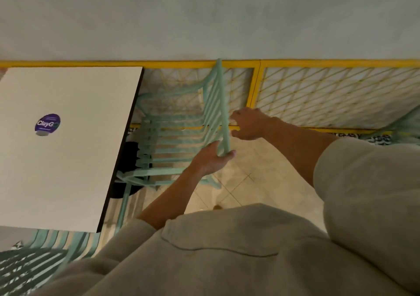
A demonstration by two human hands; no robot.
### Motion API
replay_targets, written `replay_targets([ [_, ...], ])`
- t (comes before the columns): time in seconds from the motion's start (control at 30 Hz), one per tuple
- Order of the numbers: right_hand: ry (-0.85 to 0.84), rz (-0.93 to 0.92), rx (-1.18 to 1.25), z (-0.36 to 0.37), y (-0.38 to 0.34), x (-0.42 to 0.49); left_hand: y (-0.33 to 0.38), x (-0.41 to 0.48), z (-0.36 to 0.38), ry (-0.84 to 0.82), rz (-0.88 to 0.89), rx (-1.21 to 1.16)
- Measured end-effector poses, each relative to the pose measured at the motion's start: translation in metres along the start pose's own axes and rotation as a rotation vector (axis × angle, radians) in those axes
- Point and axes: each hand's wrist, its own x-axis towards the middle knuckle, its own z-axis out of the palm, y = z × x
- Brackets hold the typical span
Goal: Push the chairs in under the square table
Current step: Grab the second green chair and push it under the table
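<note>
1. I see the mint-green slatted chair (181,134) just right of the white square table (68,159), its seat front touching or slightly under the table's dark edge; motion blur softens the slats.
2. My left hand (211,159) curls around the lower end of the chair's top back rail, fingers closed on it.
3. My right hand (247,125) presses the same rail higher up, fingers bent; I cannot tell whether it fully grips.
4. Both forearms reach out from beige sleeves (375,193).
5. A purple sticker (47,124) sits on the tabletop.
6. Behind the chair stands a yellow lattice fence (329,95); a second green chair (34,266) is at the table's near corner.
</note>
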Motion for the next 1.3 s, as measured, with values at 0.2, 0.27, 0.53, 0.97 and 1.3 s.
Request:
replay_targets([
  [0.2, -0.062, -0.078, -0.075, -0.039, 0.037, 0.092, 0.009, 0.06, 0.004, 0.015, -0.077, -0.098],
  [0.27, -0.106, -0.125, -0.111, -0.051, 0.049, 0.127, 0.007, 0.076, 0.012, 0.039, -0.114, -0.178],
  [0.53, -0.293, -0.368, -0.419, -0.094, 0.076, 0.293, 0.019, 0.159, 0.024, 0.107, -0.417, -0.47],
  [0.97, -0.486, -0.769, -0.707, -0.09, 0.096, 0.374, 0.073, 0.193, 0.039, 0.416, -0.929, -0.411],
  [1.3, -0.438, -0.752, -0.628, -0.074, 0.124, 0.36, 0.069, 0.185, 0.053, 0.442, -0.983, -0.357],
])
